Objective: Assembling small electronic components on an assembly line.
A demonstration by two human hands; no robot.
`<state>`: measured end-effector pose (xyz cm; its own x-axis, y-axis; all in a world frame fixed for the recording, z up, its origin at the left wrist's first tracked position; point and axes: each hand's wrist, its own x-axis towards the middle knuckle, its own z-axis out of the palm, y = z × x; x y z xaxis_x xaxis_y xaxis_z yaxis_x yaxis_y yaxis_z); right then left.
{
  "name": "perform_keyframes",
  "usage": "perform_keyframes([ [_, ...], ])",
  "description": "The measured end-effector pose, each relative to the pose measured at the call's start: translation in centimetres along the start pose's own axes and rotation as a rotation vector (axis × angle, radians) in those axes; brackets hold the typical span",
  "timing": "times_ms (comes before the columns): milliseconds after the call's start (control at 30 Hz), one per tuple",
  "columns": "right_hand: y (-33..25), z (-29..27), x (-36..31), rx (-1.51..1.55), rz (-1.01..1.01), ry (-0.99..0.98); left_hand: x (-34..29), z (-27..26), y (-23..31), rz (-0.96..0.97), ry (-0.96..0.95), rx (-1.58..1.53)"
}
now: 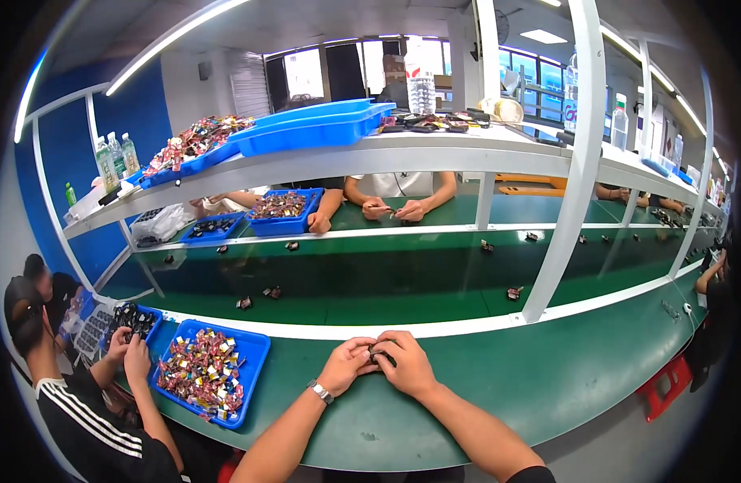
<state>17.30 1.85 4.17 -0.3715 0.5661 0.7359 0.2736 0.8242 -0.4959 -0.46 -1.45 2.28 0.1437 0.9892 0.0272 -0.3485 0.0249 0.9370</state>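
At far left we see a co-worker [89,427] in a dark shirt with white stripes, both hands raised beside some black parts [134,317]. Next comes a blue tray [257,364] heaped with small red, white and yellow pieces [200,372]. On the green table [475,394], right of that tray, our left hand [346,367] and right hand [407,365] meet, fingers curled nearly closed around a small dark piece [378,357], mostly hidden between them. Farther right, we see a white post [570,181], then a red stool [666,391].
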Motion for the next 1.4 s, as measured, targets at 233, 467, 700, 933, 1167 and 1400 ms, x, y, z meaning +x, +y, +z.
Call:
perform_keyframes([
  [233, 0.1, 0.3, -0.2, -0.163, -0.047, 0.021, 0.1, -0.3, -0.1, -0.036, -0.005, 0.008],
  [467, -0.7, 0.3, -0.2, -0.170, -0.017, 0.015, 0.1, -0.4, 0.1, -0.046, -0.013, -0.037],
  [700, -0.5, 0.8, -0.7, -0.257, -0.023, -0.010, 0.0, -0.3, 0.1, -0.050, -0.013, -0.024],
  [933, -0.1, 0.8, -1.0, -0.301, -0.054, -0.019, 0.2, -0.3, -0.2, -0.065, 0.003, -0.014],
  [1167, -0.4, 0.7, -0.7, -0.292, -0.056, -0.014, 0.2, -0.1, 0.2, -0.066, 0.007, 0.012],
  [1400, -0.3, 1.0, -0.7, -0.288, -0.057, 0.016, 0.2, -0.3, -0.2, -0.045, -0.006, 0.009],
])
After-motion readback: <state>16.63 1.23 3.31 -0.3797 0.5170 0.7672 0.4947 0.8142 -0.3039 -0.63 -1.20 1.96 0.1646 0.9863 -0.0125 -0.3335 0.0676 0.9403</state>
